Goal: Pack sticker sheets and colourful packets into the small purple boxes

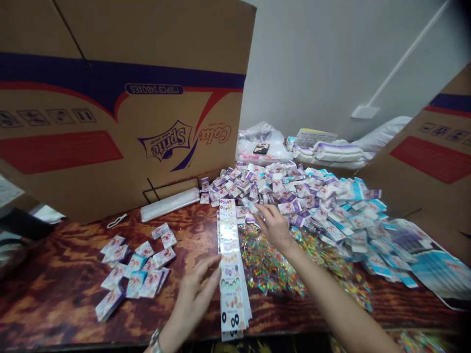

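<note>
Long strips of nail stickers [230,269] lie stacked in front of me, printed with coloured oval shapes. My left hand [196,289] is at the left edge of the strips, its fingers loosely curved and thumb apart. My right hand [274,225] reaches over the packets to the near edge of a heap of small printed boxes [277,181]. Its fingertips are closed on a small white and light-blue box [250,205]. Under that arm spread many clear packets of tiny coloured pieces [272,264]. Several small boxes [136,282] lie in a loose group at the left.
A large cardboard carton [176,108] stands at the back left, another carton [427,162] at the right. A bundle of clear plastic sleeves [169,205] lies by the left carton. Plastic bags [263,142] sit against the wall, and flat blue card sheets [441,274] lie at the right.
</note>
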